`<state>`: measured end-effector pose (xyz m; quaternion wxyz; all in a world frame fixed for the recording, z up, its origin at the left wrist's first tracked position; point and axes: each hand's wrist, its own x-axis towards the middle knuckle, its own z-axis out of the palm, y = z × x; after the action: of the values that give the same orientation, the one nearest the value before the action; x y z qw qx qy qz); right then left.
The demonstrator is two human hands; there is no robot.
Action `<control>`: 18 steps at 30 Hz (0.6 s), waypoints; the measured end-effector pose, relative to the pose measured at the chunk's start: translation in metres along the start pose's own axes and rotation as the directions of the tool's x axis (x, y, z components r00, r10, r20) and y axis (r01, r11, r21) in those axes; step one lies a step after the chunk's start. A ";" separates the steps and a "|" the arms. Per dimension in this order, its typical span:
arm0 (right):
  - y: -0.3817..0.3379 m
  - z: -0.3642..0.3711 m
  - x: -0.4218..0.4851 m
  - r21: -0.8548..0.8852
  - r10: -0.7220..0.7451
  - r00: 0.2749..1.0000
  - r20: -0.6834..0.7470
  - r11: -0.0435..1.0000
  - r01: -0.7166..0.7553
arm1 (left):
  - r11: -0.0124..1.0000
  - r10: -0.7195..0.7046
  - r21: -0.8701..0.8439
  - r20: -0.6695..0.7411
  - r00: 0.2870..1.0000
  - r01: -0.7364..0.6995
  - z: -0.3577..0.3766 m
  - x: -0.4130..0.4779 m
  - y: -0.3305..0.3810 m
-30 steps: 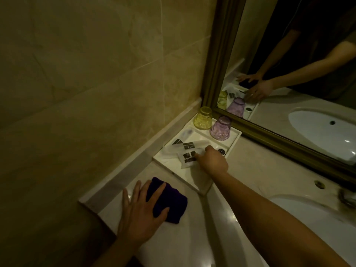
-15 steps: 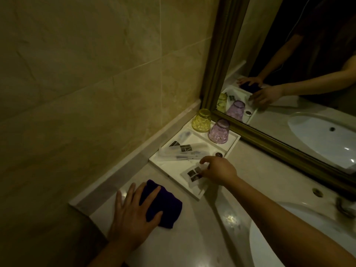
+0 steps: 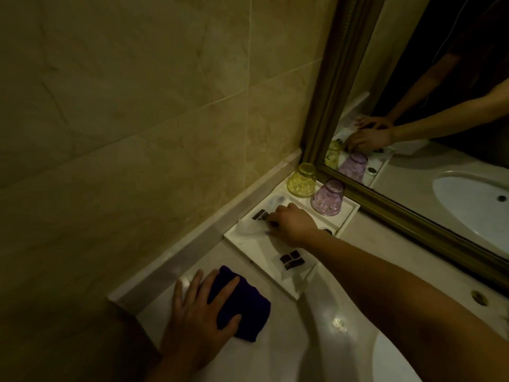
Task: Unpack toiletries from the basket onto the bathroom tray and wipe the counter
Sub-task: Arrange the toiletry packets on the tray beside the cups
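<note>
So, nearest me the left hand [image 3: 198,312] lies flat, fingers spread, on a folded purple cloth [image 3: 245,307] on the counter [image 3: 289,340]. Its grip is slack, with nothing clamped. Just past it sits the white tray [image 3: 259,252], with a small dark-labelled packet [image 3: 292,261] at its near end. Further in, the right hand [image 3: 293,224] has its grip pinched on a long clear packet [image 3: 252,230]. That one lies flat, long axis across the tray, free end pointing at the wall. Looks like the arranging step. My guess is the next move means letting go, then wiping. A yellow cup [image 3: 301,180] and purple cup [image 3: 327,198] stand at the tray's back. No basket in sight.
</note>
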<state>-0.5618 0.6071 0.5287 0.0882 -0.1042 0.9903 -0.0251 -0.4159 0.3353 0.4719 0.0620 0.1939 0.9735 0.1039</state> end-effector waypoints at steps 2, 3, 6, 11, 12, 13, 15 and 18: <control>0.005 0.000 -0.003 -0.057 -0.074 0.996 -0.048 0.996 0.071 | 1.000 -0.002 0.014 0.003 1.000 0.002 0.000 0.002 0.000; 0.007 -0.001 -0.004 -0.091 -0.121 0.990 -0.078 0.989 0.114 | 1.000 0.000 0.020 0.003 1.000 0.000 0.000 0.002 0.000; 0.009 -0.002 -0.012 -0.185 -0.310 0.936 -0.167 0.942 0.279 | 0.999 0.004 0.033 0.000 1.000 -0.004 0.000 0.002 -0.001; 0.004 0.005 -0.021 -0.197 -0.435 0.850 -0.296 0.899 0.391 | 1.000 0.004 0.017 0.007 1.000 -0.004 -0.002 0.002 0.001; 0.004 0.006 -0.022 -0.133 -0.400 0.867 -0.296 0.916 0.378 | 1.000 0.006 0.010 0.004 1.000 -0.006 -0.003 0.002 0.000; 0.004 0.007 -0.023 -0.042 -0.347 0.897 -0.274 0.936 0.349 | 1.000 0.008 0.006 0.003 1.000 -0.008 -0.003 0.002 0.000; 0.008 0.009 -0.025 0.113 -0.233 0.947 -0.223 0.958 0.263 | 1.000 0.007 0.013 0.011 1.000 -0.008 -0.005 0.002 0.001; 0.015 0.010 -0.027 0.183 -0.093 0.979 -0.182 0.975 0.127 | 1.000 0.009 0.012 0.002 1.000 -0.009 -0.006 0.002 0.001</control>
<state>-0.5366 0.6269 0.5223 0.0106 -0.1475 0.9797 -0.1352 -0.4184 0.3362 0.4781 0.0614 0.1990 0.9731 0.0981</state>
